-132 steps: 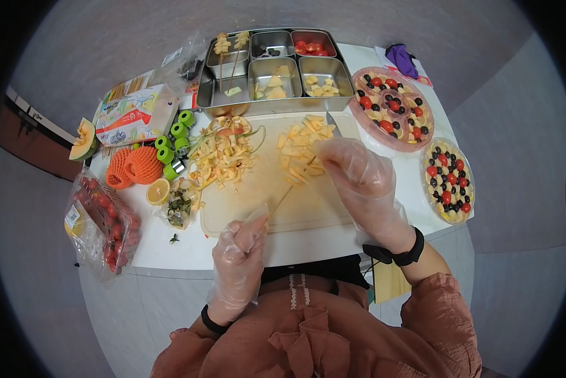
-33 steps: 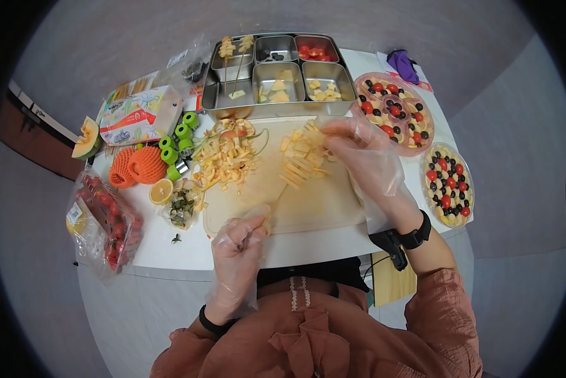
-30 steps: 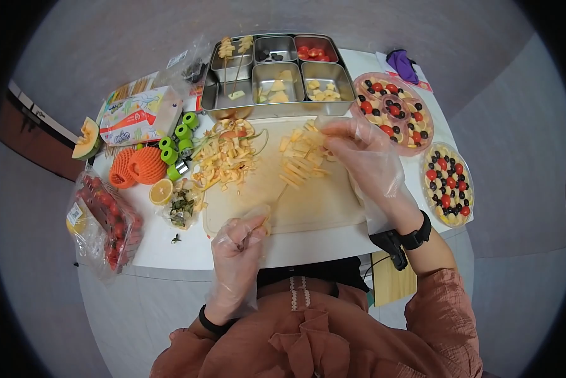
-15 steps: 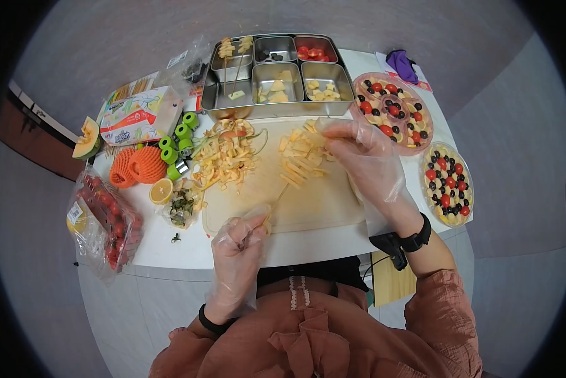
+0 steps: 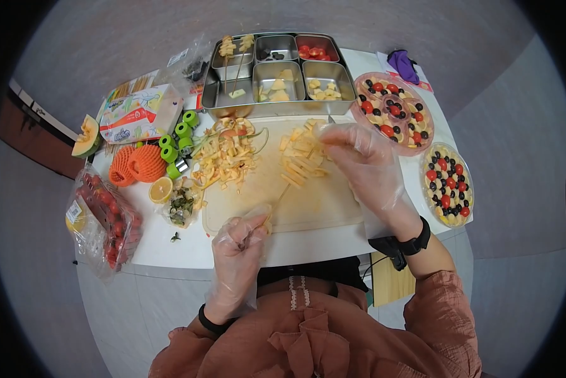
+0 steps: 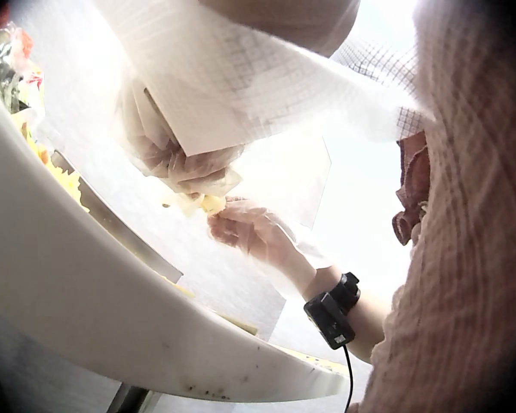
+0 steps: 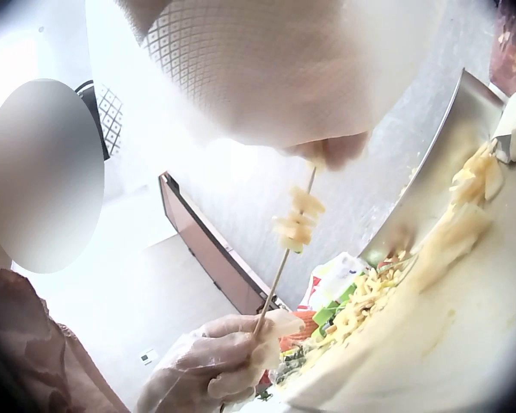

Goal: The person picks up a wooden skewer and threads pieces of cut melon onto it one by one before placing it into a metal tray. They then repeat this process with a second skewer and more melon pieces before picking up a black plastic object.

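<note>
Both hands wear clear plastic gloves. My left hand (image 5: 237,252) grips the lower end of a thin wooden skewer (image 7: 278,280) near the table's front edge. Several pale yellow fruit pieces (image 7: 299,217) are threaded on its upper part, as the right wrist view shows. My right hand (image 5: 366,165) pinches another pale piece (image 7: 315,157) at the skewer's upper tip. In the head view the skewer passes over the cutting board (image 5: 317,214), and its fruit overlaps a pile of cut yellow strips (image 5: 300,151). A knife tip (image 5: 331,118) shows behind my right hand.
Peelings (image 5: 229,154) cover the board's left side. Behind stands a steel tray (image 5: 276,111) with fruit compartments and two finished-looking skewers. Two fruit platters (image 5: 393,143) (image 5: 448,183) stand right. Left are green-handled cutters (image 5: 167,154), orange foam nets (image 5: 147,165), half a lemon (image 5: 161,190) and bagged tomatoes (image 5: 109,220).
My right hand has shifted slightly at the skewer's tip over the last half second, and the knife tip shows again behind it. My left hand keeps its grip in nearly the same place.
</note>
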`<state>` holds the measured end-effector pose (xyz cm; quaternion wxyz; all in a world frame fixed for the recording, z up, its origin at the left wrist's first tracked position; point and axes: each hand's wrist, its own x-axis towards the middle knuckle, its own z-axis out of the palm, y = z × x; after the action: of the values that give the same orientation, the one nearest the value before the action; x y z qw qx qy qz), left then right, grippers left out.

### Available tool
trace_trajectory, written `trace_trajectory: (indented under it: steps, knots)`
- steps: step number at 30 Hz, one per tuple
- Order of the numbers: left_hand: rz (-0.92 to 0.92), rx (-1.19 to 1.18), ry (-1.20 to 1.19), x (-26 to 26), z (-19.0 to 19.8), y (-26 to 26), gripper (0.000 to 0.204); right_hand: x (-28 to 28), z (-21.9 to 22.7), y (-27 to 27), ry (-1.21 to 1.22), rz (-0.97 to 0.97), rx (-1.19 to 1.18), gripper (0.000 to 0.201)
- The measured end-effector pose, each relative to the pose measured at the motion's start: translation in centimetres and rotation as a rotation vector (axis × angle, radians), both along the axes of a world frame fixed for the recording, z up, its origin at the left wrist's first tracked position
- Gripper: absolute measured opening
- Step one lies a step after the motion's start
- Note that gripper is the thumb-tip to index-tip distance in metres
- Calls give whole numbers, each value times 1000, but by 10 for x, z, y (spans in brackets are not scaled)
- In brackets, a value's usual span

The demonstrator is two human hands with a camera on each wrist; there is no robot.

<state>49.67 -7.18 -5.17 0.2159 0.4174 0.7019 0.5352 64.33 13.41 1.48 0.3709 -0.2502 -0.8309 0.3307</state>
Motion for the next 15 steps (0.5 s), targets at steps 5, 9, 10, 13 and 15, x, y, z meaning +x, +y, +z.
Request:
trace_trajectory:
  steps: [5, 9, 10, 13, 15]
  knots:
    - [7, 3, -5, 0, -2, 0, 17, -1, -4, -2, 8, 12, 58, 16]
    - [3, 26, 54, 0, -1, 0, 17, -2, -6, -3, 14, 4, 60, 16]
    - [9, 30, 70, 0, -1, 0, 18, -2, -5, -4, 1, -1, 83, 16]
    - [20, 54, 151, 1, 3, 1, 19, -2, -5, -5, -12, -8, 117, 16]
    - [24, 74, 216, 3, 7, 2, 20, -2, -6, -5, -12, -9, 128, 16]
